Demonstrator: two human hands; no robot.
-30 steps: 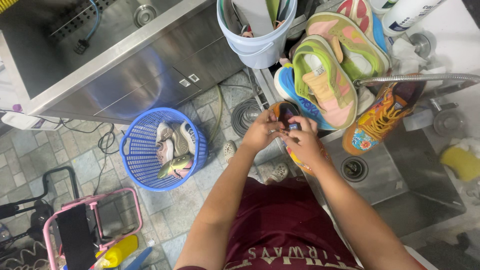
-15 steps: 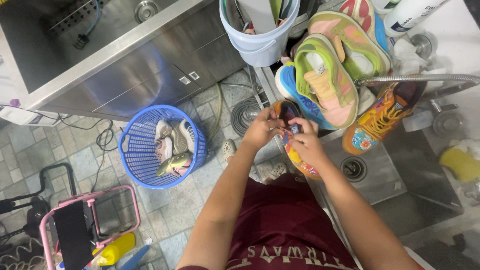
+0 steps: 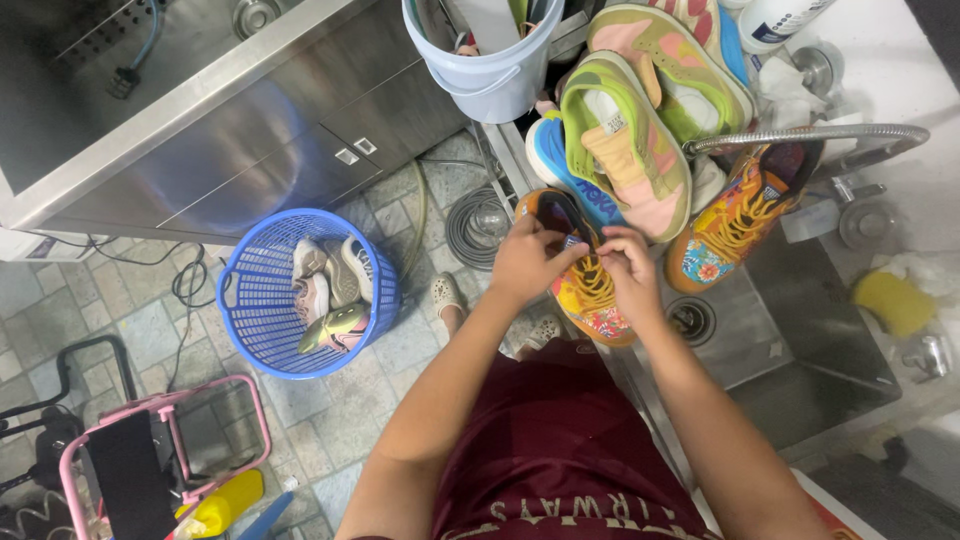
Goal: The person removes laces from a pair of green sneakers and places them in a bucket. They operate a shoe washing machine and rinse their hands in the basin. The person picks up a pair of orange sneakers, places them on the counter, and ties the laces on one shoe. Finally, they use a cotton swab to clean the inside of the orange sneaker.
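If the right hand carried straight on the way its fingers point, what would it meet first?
Probably the left hand: the right hand points at it across the orange shoe both hold, though depth is unclear.

view looking down at a person's two bare hands at frame centre. the left hand point(image 3: 525, 262) and the right hand point(image 3: 630, 268) pinch the yellow laces of an orange floral sneaker point(image 3: 580, 285) at the edge of a steel sink point(image 3: 800, 340). its matching sneaker point(image 3: 735, 225) lies to the right, green sneakers point(image 3: 625, 150) above. a blue basket point(image 3: 255, 300) of shoes sits on the tiled floor, left.
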